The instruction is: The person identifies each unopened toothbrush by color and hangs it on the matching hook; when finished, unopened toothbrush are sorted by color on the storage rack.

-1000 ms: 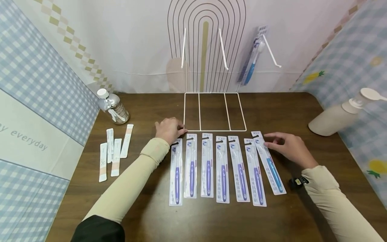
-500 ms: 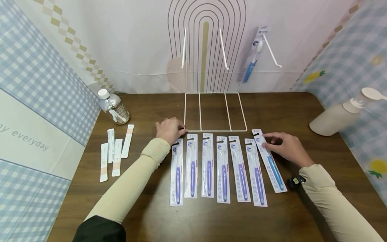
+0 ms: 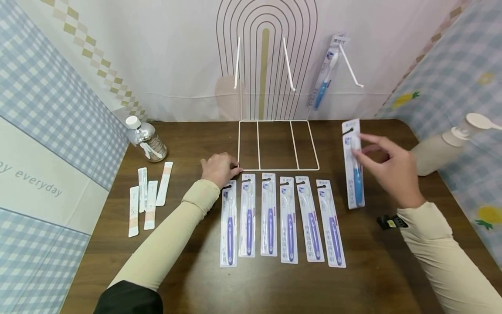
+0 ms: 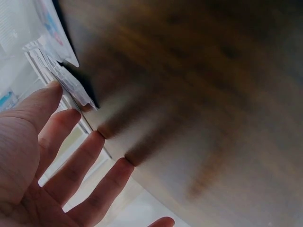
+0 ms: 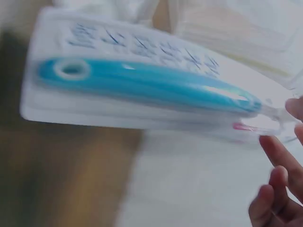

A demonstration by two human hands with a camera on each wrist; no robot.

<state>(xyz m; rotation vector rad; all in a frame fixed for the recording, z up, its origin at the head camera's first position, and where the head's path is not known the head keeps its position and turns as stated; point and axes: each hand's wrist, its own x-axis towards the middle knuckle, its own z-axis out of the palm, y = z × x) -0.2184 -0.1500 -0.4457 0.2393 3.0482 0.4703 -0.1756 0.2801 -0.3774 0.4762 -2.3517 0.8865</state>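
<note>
Blue packaged toothbrush (image 3: 354, 165): pinched, lifted by right hand (image 3: 392, 172). One hung (image 3: 325, 74); six purple packs (image 3: 280, 220) remain beside left hand's (image 3: 219, 168) relaxed fingers.

The table (image 3: 274, 288) is dark brown wood grain. On it, 6 packed toothbrushes (image 3: 270, 218) have purple handles on white cards; the packed toothbrush (image 3: 354, 168) in the right hand (image 3: 392, 172) has a blue handle, like the hanging one (image 3: 324, 74). The wire rack (image 3: 274, 146) is white. Both sleeves (image 3: 172, 235) are beige. The sachets (image 3: 149, 200) are white with peach bands. The pump bottle (image 3: 439, 150) is cream. The side walls (image 3: 43, 87) carry blue-and-white gingham; the right one adds yellow pineapples (image 3: 405, 99). The backdrop (image 3: 266, 52) shows dark arch lines around an olive stripe.
</note>
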